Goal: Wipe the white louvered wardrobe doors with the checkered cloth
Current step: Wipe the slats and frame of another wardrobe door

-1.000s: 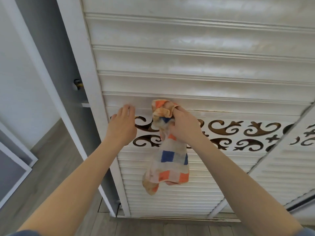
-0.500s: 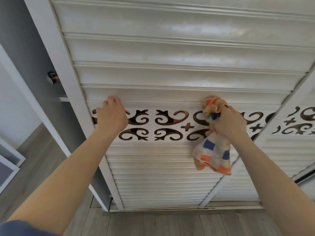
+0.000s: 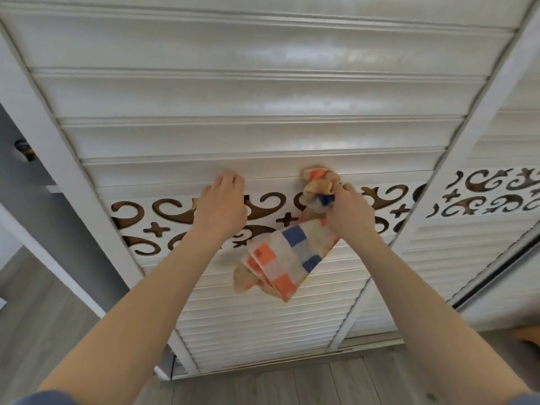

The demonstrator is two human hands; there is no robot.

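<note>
Grey plank floor point(image 3: 292, 385) below, dark knob point(image 3: 24, 149) left.

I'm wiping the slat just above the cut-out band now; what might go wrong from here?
1. The checkered cloth hangs loose below the right hand, across the scrollwork cut-outs; its tail might snag in one.
2. That hand grips it bunched, so only a small wad meets the slat; grooves may get missed.
3. The left hand rests on the wardrobe door; leaning hard might shift it.
</note>
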